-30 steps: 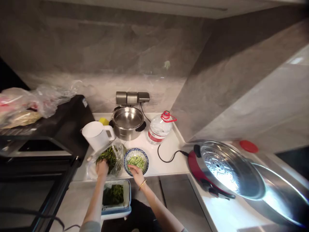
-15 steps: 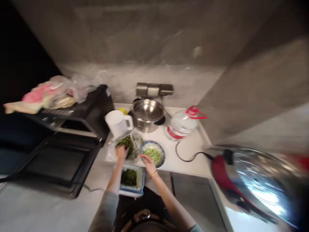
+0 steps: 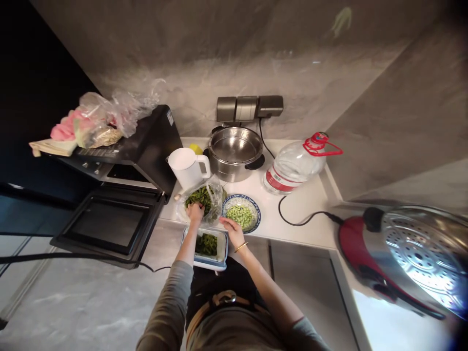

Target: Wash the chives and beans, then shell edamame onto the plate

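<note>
In the head view my left hand (image 3: 195, 211) reaches into a clear plastic bag (image 3: 216, 197) of green edamame pods (image 3: 202, 196), its fingers curled down on the pods. My right hand (image 3: 233, 231) is at the near left edge of a blue-rimmed plate (image 3: 259, 210) of shelled green beans (image 3: 239, 214). Its thumb and fingertips are pressed together; anything between them is too small to make out. Below the counter edge, between my forearms, a blue-and-white bin (image 3: 222, 262) holds a dark green heap of pods or shells (image 3: 206, 244).
Behind the bag are a white pitcher (image 3: 185, 168) and a steel pot (image 3: 234, 170). A large water bottle (image 3: 292, 163) stands right of them. An oven with its door (image 3: 109, 222) down is at left, a red-based pan with a steel lid (image 3: 420, 248) at right. A black cord (image 3: 292, 223) crosses the counter.
The camera view has shifted, so the whole scene sits higher and further right, and the picture is sharper. My left hand stays in the bag, its fingers more curled. My right hand remains beside the plate.
</note>
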`<state>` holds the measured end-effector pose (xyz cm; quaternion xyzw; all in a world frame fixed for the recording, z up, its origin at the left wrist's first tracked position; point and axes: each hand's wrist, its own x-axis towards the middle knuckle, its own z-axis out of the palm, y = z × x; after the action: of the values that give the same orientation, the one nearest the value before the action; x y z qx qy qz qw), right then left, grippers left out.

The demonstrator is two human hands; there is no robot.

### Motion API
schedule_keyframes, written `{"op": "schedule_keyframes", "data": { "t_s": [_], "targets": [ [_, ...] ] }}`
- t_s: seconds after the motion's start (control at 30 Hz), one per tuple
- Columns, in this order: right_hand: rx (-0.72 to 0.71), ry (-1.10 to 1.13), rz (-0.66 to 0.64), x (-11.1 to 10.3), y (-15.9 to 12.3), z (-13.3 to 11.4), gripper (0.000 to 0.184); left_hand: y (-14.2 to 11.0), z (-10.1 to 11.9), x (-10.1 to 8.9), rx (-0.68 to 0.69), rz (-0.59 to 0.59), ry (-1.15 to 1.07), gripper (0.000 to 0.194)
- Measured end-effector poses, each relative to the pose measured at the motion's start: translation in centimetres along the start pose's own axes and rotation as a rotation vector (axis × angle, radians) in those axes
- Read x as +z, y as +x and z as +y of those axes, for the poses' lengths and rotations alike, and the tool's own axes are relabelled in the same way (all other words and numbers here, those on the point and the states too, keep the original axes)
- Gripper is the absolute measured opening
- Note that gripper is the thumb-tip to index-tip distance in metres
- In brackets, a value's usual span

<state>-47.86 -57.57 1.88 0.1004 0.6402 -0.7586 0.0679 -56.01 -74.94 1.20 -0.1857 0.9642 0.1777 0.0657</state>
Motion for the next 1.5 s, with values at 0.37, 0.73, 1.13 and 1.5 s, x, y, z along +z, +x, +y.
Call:
{"op": "schedule_keyframes", "data": {
  "t_s": [0.37,0.73,1.13,1.5],
  "targets": [
    [0.074,0.099,-0.036,0.5,-0.5,-0.1,0.022,0.2,-0.9,-1.4,0.112,0.037,-0.063,0.03],
    [0.091,0.098,-0.015,0.2,-0.9,-0.5,0.024,1.3,0.1,-1.1,0.236,0.032,0.158,0.038],
    [0.267,0.287,-0.064,1.1,-1.3,-2.9,0.032,-4.1,-0.6,-3.5,0.127,0.099,-0.819,0.02],
    [0.242,0.327,-0.184,3.2,-2.6,-5.2,0.032,-12.9,1.2,-2.5,0.049,0.094,-1.257,0.035]
  ]
}}
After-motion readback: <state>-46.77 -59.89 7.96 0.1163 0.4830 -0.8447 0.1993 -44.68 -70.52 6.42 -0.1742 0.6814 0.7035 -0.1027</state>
